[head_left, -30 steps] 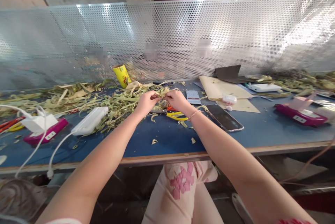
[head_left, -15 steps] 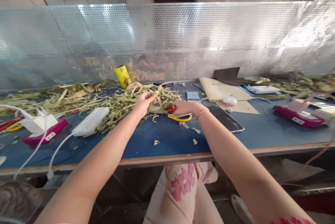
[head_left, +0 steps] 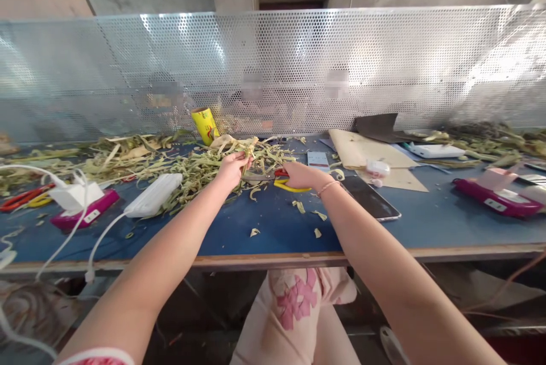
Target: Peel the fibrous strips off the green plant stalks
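Note:
My left hand (head_left: 232, 169) is closed around a small bunch of dry, pale green plant stalks (head_left: 252, 149) at the near edge of a loose heap of dried leaves and stems (head_left: 198, 171). My right hand (head_left: 298, 174) grips scissors (head_left: 292, 186) with red and yellow handles. Their blades point left, toward the stalks and just beside my left fingers. Part of the handles is hidden by my right fingers. A few leaf scraps (head_left: 299, 206) lie on the blue table (head_left: 273, 240) below the scissors.
A yellow tube (head_left: 205, 126) stands by the perforated metal screen (head_left: 290, 63). A white power bank (head_left: 154, 196) and a magenta power strip (head_left: 85, 209) with cables are left. To the right are a black tablet (head_left: 372, 198), beige paper (head_left: 367, 149) and another magenta strip (head_left: 497, 197).
The view has shifted slightly, so the screen and table items appear a little to the right. Both hands keep their holds, and the scissor handles look closer together.

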The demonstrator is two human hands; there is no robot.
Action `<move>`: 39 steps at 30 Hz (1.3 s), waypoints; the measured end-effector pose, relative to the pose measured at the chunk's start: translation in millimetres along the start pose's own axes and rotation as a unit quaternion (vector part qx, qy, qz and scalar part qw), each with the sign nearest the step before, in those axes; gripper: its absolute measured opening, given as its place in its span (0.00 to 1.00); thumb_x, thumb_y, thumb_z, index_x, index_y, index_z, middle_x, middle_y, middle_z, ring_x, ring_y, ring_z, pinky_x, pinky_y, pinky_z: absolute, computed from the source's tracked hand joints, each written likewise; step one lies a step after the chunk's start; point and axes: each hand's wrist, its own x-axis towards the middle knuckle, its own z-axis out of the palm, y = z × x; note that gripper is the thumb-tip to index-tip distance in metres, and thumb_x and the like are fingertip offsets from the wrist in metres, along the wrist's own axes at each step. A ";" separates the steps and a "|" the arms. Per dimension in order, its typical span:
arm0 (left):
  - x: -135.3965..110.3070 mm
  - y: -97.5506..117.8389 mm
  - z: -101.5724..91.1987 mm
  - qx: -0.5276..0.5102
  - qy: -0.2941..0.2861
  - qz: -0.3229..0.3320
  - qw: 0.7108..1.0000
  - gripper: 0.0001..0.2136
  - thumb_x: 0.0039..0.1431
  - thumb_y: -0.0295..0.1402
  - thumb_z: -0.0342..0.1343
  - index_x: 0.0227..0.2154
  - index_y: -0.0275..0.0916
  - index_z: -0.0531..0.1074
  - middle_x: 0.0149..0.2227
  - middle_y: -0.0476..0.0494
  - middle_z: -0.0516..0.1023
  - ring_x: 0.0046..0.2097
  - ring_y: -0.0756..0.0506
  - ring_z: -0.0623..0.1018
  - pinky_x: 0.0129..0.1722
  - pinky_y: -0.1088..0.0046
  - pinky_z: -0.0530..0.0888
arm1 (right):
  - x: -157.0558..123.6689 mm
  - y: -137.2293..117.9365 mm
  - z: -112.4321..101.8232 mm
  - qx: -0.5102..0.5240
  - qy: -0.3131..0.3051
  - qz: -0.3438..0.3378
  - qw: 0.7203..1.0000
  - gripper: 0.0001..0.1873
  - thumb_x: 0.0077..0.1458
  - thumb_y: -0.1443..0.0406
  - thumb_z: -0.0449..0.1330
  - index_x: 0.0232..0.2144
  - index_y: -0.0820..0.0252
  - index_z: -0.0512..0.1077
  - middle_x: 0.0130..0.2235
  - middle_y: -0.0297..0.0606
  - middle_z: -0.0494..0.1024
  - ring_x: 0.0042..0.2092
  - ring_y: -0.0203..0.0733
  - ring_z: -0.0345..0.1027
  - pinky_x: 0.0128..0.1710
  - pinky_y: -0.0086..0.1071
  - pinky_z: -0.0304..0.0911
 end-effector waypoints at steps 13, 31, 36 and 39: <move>6.5 24.1 -8.0 -0.056 0.098 -0.061 0.992 0.07 0.53 0.20 0.47 0.27 0.33 0.68 0.21 0.44 0.73 0.18 0.57 0.66 0.16 0.86 0.62 | 4.8 21.1 0.4 -0.018 0.133 0.030 0.990 0.17 0.49 0.54 0.54 0.33 0.63 0.64 0.38 0.48 0.72 0.35 0.44 0.65 0.32 0.32 0.57; -3.7 12.9 -3.2 -0.047 0.025 -0.035 0.998 0.05 0.45 0.19 0.57 0.21 0.34 0.68 0.20 0.49 0.72 0.21 0.56 0.71 0.21 0.84 0.70 | 24.0 14.0 5.6 0.364 0.287 0.122 0.878 0.19 0.41 0.53 0.59 0.29 0.59 0.59 0.30 0.35 0.69 0.31 0.36 0.61 0.33 0.33 0.58; -8.6 5.9 0.4 -0.011 0.007 -0.039 0.999 0.06 0.43 0.23 0.59 0.21 0.36 0.68 0.23 0.49 0.75 0.23 0.55 0.72 0.24 0.82 0.69 | 25.6 9.4 7.5 0.434 0.292 0.045 0.851 0.21 0.37 0.56 0.63 0.31 0.59 0.59 0.35 0.38 0.73 0.35 0.37 0.65 0.39 0.34 0.60; -13.3 0.7 4.7 0.028 -0.022 -0.031 0.999 0.07 0.42 0.24 0.61 0.21 0.36 0.66 0.23 0.49 0.75 0.25 0.54 0.73 0.25 0.81 0.68 | 22.5 -1.8 6.2 0.444 0.297 0.020 0.845 0.21 0.37 0.58 0.63 0.31 0.58 0.58 0.36 0.39 0.73 0.36 0.38 0.66 0.39 0.34 0.61</move>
